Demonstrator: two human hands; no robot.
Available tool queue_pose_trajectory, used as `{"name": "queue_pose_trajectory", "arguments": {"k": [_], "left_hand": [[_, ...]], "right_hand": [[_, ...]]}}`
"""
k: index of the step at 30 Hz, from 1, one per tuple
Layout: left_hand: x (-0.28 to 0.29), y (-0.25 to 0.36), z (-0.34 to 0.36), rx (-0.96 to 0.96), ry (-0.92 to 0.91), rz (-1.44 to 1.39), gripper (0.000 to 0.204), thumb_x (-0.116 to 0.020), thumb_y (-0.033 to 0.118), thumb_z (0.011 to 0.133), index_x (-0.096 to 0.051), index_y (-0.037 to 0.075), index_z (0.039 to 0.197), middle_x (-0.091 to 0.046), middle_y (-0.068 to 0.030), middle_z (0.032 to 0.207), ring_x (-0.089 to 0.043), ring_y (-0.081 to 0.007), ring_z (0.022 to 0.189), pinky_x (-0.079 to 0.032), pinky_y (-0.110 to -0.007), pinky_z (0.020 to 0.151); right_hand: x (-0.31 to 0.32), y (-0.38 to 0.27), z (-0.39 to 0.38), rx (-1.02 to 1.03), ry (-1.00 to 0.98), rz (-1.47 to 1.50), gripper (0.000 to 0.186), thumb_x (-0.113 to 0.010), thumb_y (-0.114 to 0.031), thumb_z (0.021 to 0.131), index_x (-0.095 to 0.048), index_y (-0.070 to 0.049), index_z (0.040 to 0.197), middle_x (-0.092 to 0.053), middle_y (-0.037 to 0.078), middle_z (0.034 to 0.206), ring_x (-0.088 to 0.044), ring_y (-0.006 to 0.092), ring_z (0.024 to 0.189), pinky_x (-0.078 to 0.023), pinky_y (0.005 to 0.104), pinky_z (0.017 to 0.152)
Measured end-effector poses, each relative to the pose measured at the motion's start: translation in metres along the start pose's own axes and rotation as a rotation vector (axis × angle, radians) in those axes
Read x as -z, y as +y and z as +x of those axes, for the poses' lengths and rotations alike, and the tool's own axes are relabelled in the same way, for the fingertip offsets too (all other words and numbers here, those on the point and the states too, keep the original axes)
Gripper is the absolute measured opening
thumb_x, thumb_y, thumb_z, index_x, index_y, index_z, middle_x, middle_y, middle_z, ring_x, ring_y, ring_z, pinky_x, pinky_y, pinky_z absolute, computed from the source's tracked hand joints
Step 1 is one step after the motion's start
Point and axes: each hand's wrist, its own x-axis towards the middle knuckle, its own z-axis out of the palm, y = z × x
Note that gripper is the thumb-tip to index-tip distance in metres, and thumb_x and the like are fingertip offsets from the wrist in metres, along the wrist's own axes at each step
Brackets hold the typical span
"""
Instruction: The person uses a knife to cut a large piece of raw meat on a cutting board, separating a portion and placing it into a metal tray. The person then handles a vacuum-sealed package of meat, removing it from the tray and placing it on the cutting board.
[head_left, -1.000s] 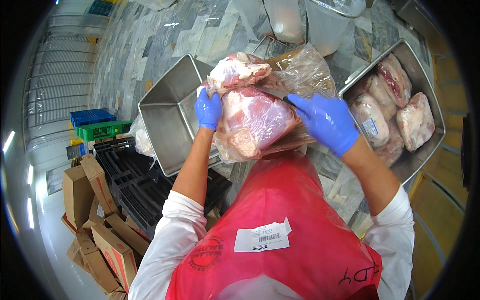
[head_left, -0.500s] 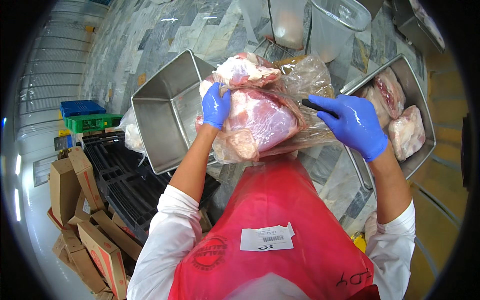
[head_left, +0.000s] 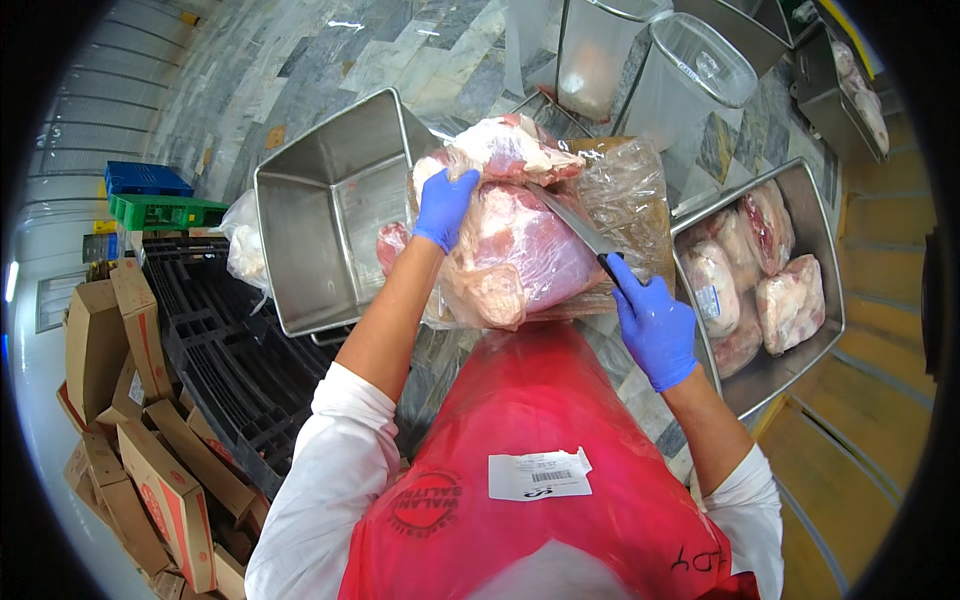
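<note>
My left hand (head_left: 445,208), in a blue glove, has its fingers closed on the upper meat piece (head_left: 515,148), at its left end. A large pink meat piece (head_left: 530,250) lies just below, on clear plastic wrap (head_left: 625,190) over brown cardboard. In my gloved right hand (head_left: 650,325) is the black handle of a long knife (head_left: 576,225), whose blade reaches up-left into the line between the two pieces; its tip is hidden in the meat.
An empty steel tub (head_left: 307,190) is at left, another steel tub (head_left: 830,343) holds several wrapped meat pieces at right. Black pallets (head_left: 215,340), green and blue pallets (head_left: 165,210) and flattened boxes (head_left: 140,450) lie lower left. Clear plastic bins (head_left: 693,85) stand behind.
My right hand has moved down and slightly left from where it was half a second ago, and the knife blade now slants more steeply. My left hand still grips the meat.
</note>
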Motion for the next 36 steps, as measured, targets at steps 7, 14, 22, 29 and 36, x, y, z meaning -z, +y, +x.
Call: {"name": "queue_pose_trajectory", "arguments": {"k": [7, 14, 22, 29, 36], "left_hand": [[0.028, 0.037, -0.012, -0.142, -0.093, 1.207, 0.036, -0.071, 0.027, 0.086, -0.068, 0.0, 0.109, -0.069, -0.0304, 0.112, -0.067, -0.046, 0.106, -0.054, -0.05, 0.09], [0.014, 0.039, 0.027, -0.367, 0.081, 0.838, 0.035, -0.066, 0.024, 0.085, -0.069, 0.0, 0.11, -0.07, -0.0318, 0.103, -0.069, -0.0473, 0.098, -0.055, -0.05, 0.087], [0.019, 0.003, -0.041, -0.529, 0.111, 0.779, 0.032, -0.075, 0.026, 0.085, -0.068, -0.001, 0.101, -0.068, -0.0243, 0.09, -0.066, -0.045, 0.089, -0.053, -0.047, 0.081], [0.031, 0.008, -0.044, -0.301, 0.228, 0.96, 0.057, -0.073, 0.053, 0.089, -0.066, -0.002, 0.101, -0.065, -0.0247, 0.099, -0.065, -0.0449, 0.093, -0.051, -0.052, 0.082], [0.007, 0.03, 0.015, -0.12, 0.111, 0.94, 0.054, -0.067, 0.05, 0.088, -0.068, -0.001, 0.105, -0.07, -0.0288, 0.105, -0.067, -0.0475, 0.102, -0.053, -0.05, 0.092]], "right_hand": [[0.052, 0.015, 0.012, 0.088, 0.003, 0.179, 0.044, -0.069, -0.027, 0.095, -0.065, -0.032, 0.139, -0.063, 0.011, 0.078, -0.065, 0.0311, 0.062, -0.052, 0.0438, 0.056], [0.05, -0.011, 0.032, 0.134, -0.015, 0.137, 0.042, -0.067, -0.024, 0.095, -0.066, -0.028, 0.137, -0.064, 0.014, 0.077, -0.066, 0.0333, 0.066, -0.053, 0.0448, 0.059], [0.057, -0.028, 0.061, 0.16, -0.085, 0.045, 0.039, -0.064, -0.026, 0.096, -0.066, -0.025, 0.135, -0.067, 0.017, 0.08, -0.067, 0.037, 0.068, -0.055, 0.0482, 0.062], [0.065, -0.026, 0.068, 0.182, -0.158, 0.011, 0.042, -0.064, -0.025, 0.096, -0.064, -0.026, 0.138, -0.068, 0.019, 0.082, -0.068, 0.0394, 0.071, -0.055, 0.0502, 0.065], [0.057, -0.036, 0.064, 0.18, -0.149, 0.024, 0.045, -0.065, -0.025, 0.095, -0.063, -0.028, 0.14, -0.067, 0.019, 0.083, -0.068, 0.0385, 0.071, -0.055, 0.0497, 0.064]]}}
